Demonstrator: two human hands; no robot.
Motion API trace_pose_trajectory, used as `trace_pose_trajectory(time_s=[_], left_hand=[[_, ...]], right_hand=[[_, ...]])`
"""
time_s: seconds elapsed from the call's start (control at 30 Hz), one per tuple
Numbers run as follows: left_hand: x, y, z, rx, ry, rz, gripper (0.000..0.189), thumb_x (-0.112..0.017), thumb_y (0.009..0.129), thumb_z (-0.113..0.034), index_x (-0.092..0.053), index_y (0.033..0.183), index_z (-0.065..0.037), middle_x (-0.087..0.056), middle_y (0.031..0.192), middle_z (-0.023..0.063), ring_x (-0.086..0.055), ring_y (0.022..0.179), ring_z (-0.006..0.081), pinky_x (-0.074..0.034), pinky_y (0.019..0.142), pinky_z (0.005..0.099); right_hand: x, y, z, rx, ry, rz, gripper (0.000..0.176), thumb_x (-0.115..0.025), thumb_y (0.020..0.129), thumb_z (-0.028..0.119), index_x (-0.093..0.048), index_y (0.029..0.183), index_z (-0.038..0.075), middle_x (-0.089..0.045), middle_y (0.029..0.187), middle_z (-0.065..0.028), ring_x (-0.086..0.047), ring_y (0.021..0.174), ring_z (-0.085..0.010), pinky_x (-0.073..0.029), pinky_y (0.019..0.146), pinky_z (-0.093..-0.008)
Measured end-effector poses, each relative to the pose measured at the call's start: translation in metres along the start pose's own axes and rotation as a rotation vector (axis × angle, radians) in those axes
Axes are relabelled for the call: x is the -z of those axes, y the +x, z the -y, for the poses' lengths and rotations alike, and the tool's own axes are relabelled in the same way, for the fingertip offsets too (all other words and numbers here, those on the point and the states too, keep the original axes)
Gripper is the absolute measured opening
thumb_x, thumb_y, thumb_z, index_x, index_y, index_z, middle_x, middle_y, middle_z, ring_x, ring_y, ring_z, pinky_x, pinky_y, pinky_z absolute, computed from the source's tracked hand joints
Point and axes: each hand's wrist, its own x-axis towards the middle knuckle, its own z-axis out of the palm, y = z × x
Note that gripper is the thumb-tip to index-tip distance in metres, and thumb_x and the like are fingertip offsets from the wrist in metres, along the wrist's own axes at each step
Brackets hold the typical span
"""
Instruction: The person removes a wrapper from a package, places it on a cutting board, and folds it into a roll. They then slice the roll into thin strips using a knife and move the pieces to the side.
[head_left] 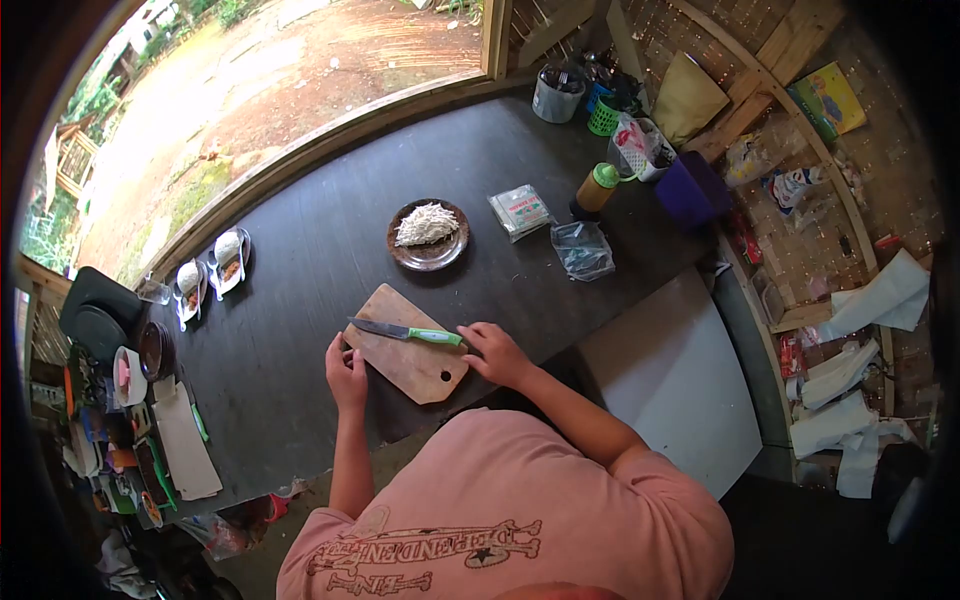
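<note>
A wooden cutting board (410,365) lies on the dark table (300,260) in front of me. A knife (405,332) with a green handle rests across the board, blade pointing left. My left hand (347,372) rests at the board's left edge, fingers bent and touching it. My right hand (493,352) sits at the board's right corner, fingertips right next to the knife handle; I cannot tell whether they touch it. Beyond the board stands a brown plate (430,255) holding a pile of pale shredded food (425,225).
A small packet (520,210), a clear plastic bag (583,250) and a green-capped bottle (597,187) lie right of the plate. Two small dishes (210,272) sit at the left. Cluttered containers crowd the left edge (120,400) and far corner (600,100). A white board (670,380) leans at right.
</note>
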Motion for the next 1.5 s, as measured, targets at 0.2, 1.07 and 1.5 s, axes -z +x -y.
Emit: trace_pose_trajectory(time_s=[0.2, 1.07, 1.5], left_hand=[[-0.026, -0.018, -0.026, 0.167, -0.156, 0.03, 0.068, -0.073, 0.101, -0.005, -0.044, 0.163, -0.002, -0.037, 0.167, 0.0225, -0.062, 0.136, 0.0332, -0.059, 0.108, 0.0422], [-0.322, 0.146, -0.238, -0.607, 0.36, 0.427, 0.061, -0.087, 0.087, -0.028, -0.068, 0.142, -0.01, -0.069, 0.145, 0.014, -0.067, 0.131, 0.0367, -0.054, 0.111, 0.0488], [-0.321, 0.151, -0.243, -0.618, 0.442, 0.445, 0.045, -0.082, 0.092, -0.029, -0.075, 0.133, -0.012, -0.075, 0.135, 0.0087, -0.073, 0.121, 0.0309, -0.057, 0.105, 0.0472]], right_hand=[[0.054, -0.054, -0.044, -0.118, 0.147, -0.112, 0.044, -0.078, 0.097, 0.015, -0.071, 0.139, 0.003, -0.07, 0.135, -0.0175, -0.066, 0.127, -0.0372, -0.054, 0.108, -0.046], [0.172, 0.145, -0.226, 0.219, -0.418, -0.316, 0.017, -0.067, 0.095, 0.017, -0.083, 0.099, 0.014, -0.07, 0.144, -0.0045, -0.061, 0.131, -0.0283, -0.051, 0.102, -0.0462], [0.181, 0.166, -0.231, 0.329, -0.478, -0.155, 0.015, -0.068, 0.094, 0.02, -0.081, 0.094, 0.013, -0.077, 0.125, 0.0018, -0.063, 0.13, -0.0248, -0.046, 0.106, -0.0483]])
